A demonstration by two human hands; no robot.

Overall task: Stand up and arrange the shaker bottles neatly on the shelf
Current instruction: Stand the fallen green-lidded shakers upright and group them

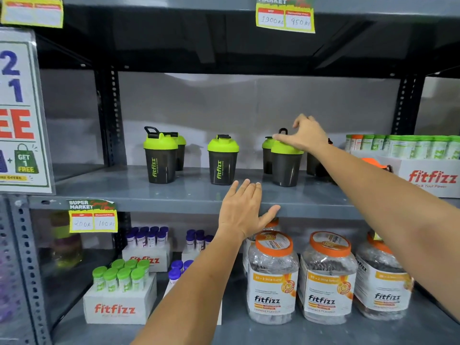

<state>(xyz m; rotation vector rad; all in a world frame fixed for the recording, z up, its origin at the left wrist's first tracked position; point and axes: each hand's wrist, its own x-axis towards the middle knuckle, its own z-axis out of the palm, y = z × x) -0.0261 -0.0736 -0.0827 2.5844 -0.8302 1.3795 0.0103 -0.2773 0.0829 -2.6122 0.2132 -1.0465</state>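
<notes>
Five shaker bottles with green lids stood upright on the grey shelf [189, 192], and a dark shape behind the right forearm may have been a sixth, though the arm hid too much of it to be sure. At the left, a front bottle [160, 155] with its carry loop raised stood just ahead of a second bottle [180, 151], which peeked out behind its right side. A single bottle [222, 159] stood alone near the middle, well apart from both groups. To the right, another front bottle [286, 164] stood with a rear bottle [267, 155] partly hidden behind its left side.

The right hand [307, 135] reached across from the right and lay over the lid of that right front bottle, fingers curled down around the lid's far side and thumb stretched toward its near-left edge; whether it truly gripped the lid or only rested there could not be told. The left hand [245, 210] hovered in front of the shelf's front edge, fingers straight and spread, thumb out to the right, holding nothing.

At the far right of the same shelf sat a white box [428, 176] filled with green-capped tubes. Below, three big jars [272, 277] with orange lids stood in a row, beside smaller boxes of tubes [122, 292]. A yellow price tag [93, 216] hung from the shelf edge.
</notes>
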